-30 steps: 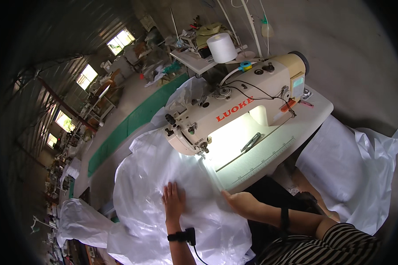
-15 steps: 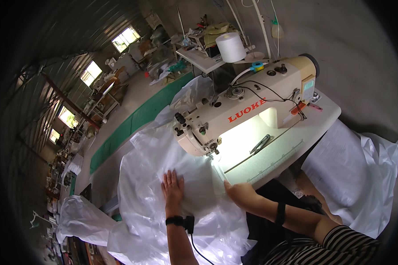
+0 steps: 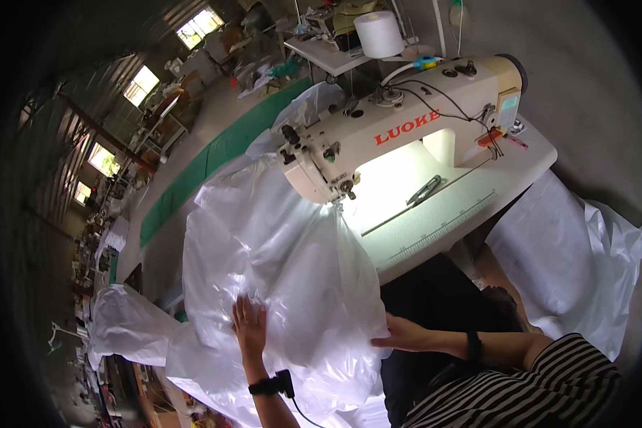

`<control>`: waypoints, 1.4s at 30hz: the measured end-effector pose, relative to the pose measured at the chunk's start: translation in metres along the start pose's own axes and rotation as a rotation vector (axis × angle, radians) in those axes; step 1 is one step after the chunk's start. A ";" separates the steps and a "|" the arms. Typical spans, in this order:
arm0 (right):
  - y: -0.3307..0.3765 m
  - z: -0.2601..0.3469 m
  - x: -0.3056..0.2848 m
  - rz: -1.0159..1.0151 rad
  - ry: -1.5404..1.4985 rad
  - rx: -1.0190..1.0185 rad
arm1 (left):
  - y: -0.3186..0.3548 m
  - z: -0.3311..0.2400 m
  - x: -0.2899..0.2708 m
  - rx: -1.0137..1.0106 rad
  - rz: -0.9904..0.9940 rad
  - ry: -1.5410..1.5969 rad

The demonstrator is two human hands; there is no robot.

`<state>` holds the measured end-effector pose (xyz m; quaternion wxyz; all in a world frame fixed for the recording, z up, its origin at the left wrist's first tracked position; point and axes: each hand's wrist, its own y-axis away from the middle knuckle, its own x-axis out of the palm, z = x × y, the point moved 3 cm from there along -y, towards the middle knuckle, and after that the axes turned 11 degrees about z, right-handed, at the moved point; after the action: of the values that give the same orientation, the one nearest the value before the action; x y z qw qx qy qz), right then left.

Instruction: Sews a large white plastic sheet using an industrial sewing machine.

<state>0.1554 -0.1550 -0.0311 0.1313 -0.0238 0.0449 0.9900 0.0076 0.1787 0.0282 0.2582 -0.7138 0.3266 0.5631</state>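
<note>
A large sheet of thin, shiny white material (image 3: 285,257) hangs in folds from under the needle end of a cream sewing machine (image 3: 406,114). My left hand (image 3: 250,329) rests on the sheet's left part, fingers stretched out and holding nothing. At the sheet's right edge, below the machine bed, my right hand (image 3: 404,334) has that edge between thumb and fingers; the fingers are partly hidden. The machine's lamp lights the bed beside the needle. A pair of small metal thread snips (image 3: 425,190) lies on the bed under the arm.
A white thread cone (image 3: 378,34) stands behind the machine. More white sheeting (image 3: 549,250) hangs at the right of the machine table (image 3: 471,214). A long green strip (image 3: 214,160) runs along the floor at the back left. Another cluttered table (image 3: 321,53) stands behind.
Both hands have moved toward me, away from the needle, the right one from the bed's front edge. The sheet is drawn into new folds below the needle. The view has shifted slightly.
</note>
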 end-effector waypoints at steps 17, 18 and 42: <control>0.062 0.052 -0.033 0.522 0.152 -0.067 | 0.120 -0.152 -0.023 0.684 0.890 1.630; 0.045 0.075 -0.023 0.415 0.089 -0.211 | 0.153 -0.192 -0.004 0.757 1.107 1.356; 0.015 -0.062 0.036 0.636 -0.049 0.142 | 0.241 -0.258 0.045 0.712 0.615 0.041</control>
<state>0.1185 -0.1663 -0.0934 -0.1824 0.0247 0.1160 0.9760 -0.0045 -0.1769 0.0445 0.3015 -0.4619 0.7008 0.4523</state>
